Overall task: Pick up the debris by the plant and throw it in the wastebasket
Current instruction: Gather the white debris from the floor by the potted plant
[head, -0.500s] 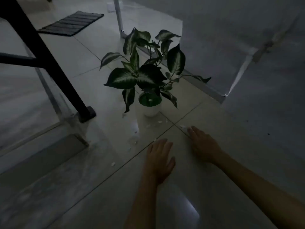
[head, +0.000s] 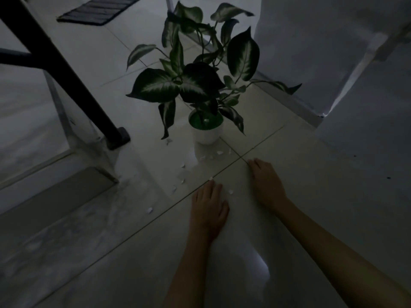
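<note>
Dim light. Plant (head: 195, 70) in white pot (head: 205, 135) stands upper centre of frame on pale tiled floor (head: 300, 174). Debris (head: 183, 180), small white scraps, scattered on tiles just below and left of pot, down to a scrap at (head: 149, 210). Left hand (head: 208, 210) flat, palm down, fingers spread, holding nothing; one scrap just at fingertips. Right hand (head: 265, 183) right of it, fingers curled loosely on floor; whether it pinches anything, cannot tell. Black table leg (head: 66, 74) at upper left. Dark mat (head: 97, 10) top of frame.
</note>
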